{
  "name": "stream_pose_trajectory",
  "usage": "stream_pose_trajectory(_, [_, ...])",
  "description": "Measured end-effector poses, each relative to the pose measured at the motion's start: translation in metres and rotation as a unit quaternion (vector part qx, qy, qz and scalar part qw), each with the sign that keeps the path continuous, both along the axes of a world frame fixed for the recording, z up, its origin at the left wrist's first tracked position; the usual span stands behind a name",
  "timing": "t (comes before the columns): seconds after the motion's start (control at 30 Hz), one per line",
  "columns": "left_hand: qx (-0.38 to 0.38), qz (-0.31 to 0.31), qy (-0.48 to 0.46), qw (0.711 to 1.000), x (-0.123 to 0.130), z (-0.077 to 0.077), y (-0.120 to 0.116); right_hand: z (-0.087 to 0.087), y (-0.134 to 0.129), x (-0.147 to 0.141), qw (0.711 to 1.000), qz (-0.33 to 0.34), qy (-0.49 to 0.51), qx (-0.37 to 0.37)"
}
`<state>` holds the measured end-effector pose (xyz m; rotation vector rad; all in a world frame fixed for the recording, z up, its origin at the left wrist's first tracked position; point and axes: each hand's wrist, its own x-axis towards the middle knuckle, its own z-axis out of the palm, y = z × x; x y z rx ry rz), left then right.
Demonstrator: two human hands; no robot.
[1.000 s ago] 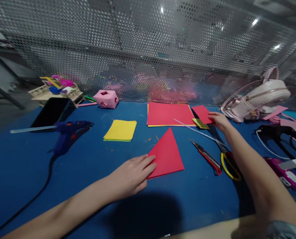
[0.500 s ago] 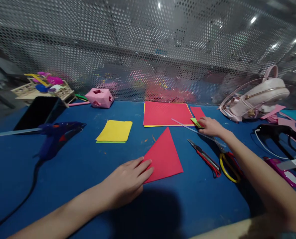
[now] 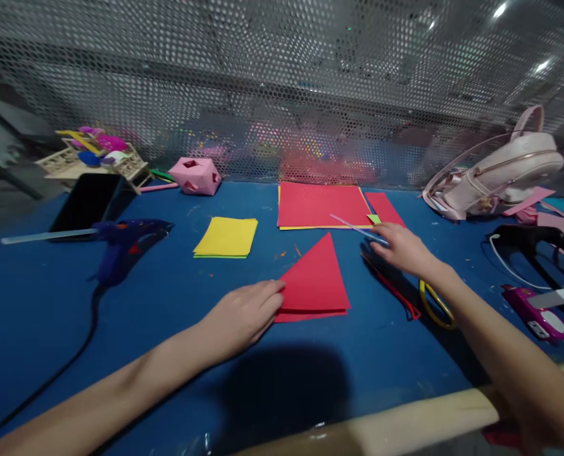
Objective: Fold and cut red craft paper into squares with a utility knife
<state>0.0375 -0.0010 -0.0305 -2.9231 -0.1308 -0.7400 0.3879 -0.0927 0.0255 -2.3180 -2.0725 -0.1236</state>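
A folded red paper triangle (image 3: 317, 278) lies in front of me, its lower layers slightly parted. My left hand (image 3: 246, 313) pinches its left corner between thumb and fingers. My right hand (image 3: 400, 247) is over the table, near a clear glue stick (image 3: 350, 224) and a small green paper piece (image 3: 373, 218); its fingers are bent, and what they hold, if anything, is unclear. Beside it lie a red-handled cutter (image 3: 390, 288) and yellow-handled scissors (image 3: 436, 307), partly under my forearm. Yellow square papers (image 3: 227, 237) are stacked to the left.
Red sheets (image 3: 319, 206) lie at the back by the perforated metal screen (image 3: 244, 82). A blue glue gun (image 3: 120, 244), a phone (image 3: 89, 202) and a pink paper shape (image 3: 196, 175) are on the left. A pale bag (image 3: 504, 171) and magenta device (image 3: 538, 313) are on the right.
My left hand has closed on the red triangle's corner, whose lower layers now show parted. My right hand has drawn back slightly from the green paper. The view has shifted a little.
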Motion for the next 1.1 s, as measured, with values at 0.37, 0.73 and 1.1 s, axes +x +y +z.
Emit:
stream_pose_trajectory(0.37, [-0.421,0.191,-0.075,0.884,0.004,0.038,-0.004,-0.033,-0.016,-0.076,0.765,-0.143,0.622,0.086])
stream_pose_trajectory(0.73, [-0.828,0.16,-0.24,0.48,0.023,0.023,-0.032,-0.04,-0.023,-0.087,0.676,-0.152,0.719,0.06])
stream_pose_trajectory(1.1, [-0.852,0.13,-0.243,0.446,0.053,0.021,-0.003,-0.039,-0.031,-0.079,0.727,-0.152,0.668,0.039])
